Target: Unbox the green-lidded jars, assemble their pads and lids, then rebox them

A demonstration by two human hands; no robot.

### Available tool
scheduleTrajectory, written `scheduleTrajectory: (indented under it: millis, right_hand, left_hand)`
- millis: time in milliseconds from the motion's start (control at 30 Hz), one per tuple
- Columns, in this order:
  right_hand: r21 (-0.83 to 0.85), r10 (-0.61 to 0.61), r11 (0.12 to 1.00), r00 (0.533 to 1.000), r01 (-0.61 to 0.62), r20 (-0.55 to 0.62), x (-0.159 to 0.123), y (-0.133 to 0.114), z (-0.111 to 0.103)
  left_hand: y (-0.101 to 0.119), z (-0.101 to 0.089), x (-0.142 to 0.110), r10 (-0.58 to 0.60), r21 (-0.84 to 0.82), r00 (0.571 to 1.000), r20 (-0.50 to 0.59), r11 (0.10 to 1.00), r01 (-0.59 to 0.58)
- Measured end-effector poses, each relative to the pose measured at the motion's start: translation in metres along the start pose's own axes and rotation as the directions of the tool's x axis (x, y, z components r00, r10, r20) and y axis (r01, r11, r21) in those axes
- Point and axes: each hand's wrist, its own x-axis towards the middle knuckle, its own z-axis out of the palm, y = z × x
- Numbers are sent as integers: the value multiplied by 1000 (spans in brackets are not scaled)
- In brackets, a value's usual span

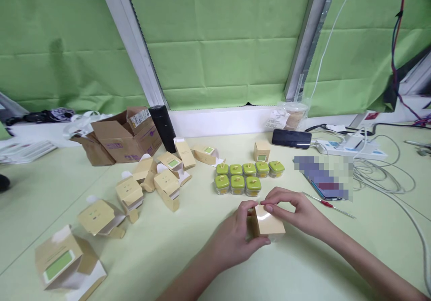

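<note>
A small tan cardboard box [268, 223] rests on the pale green table [188, 247] in front of me, held between both hands. My left hand [232, 240] wraps its left side, fingers curled round it. My right hand [296, 213] pinches the box's top edge from the right. Just beyond the box stand several small clear jars with green lids [247, 176] in two rows. One closed tan box [261, 150] stands behind the jars.
Several opened tan boxes [158, 179] lie scattered to the left, one near the front left corner [63, 263]. A brown shipping carton [124, 137], black cylinder [163, 128], phone [291, 138], power strip with cables [350, 148], red-handled tool [328, 204] and plastic cup [294, 114] sit further back.
</note>
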Motion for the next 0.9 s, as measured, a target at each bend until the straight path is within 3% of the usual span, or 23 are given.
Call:
scheduleTrajectory:
  millis: [133, 367, 567, 633, 700, 800, 900]
  right_hand:
    - [5, -9, 1000, 1000, 9, -17, 0, -1, 2]
    - [40, 78, 996, 997, -77, -21, 1, 1, 5]
    - [197, 236, 949, 969, -245, 67, 6, 11, 7]
    - [117, 185, 974, 980, -193, 73, 5, 7, 4]
    - [-56, 72, 996, 992, -66, 102, 2, -2, 1]
    - [-331, -38, 938, 981, 100, 189, -4, -15, -7]
    - [-464, -62, 874, 981, 143, 185, 2, -19, -24]
  left_hand:
    - [-1, 0, 0, -7, 5, 1000, 6, 1000, 7]
    - [-1, 1, 0, -29, 6, 999, 15, 1000, 29]
    - [3, -2, 1, 47, -26, 999, 14, 999, -46]
    - [4, -3, 2, 37, -40, 999, 24, 999, -36]
    - [3, -4, 2, 4, -62, 1000, 24, 998, -2]
    - [-2, 0, 2, -48, -136, 999, 23, 989, 51]
    - [-8, 3, 2, -154, -182, 988, 25, 971, 156]
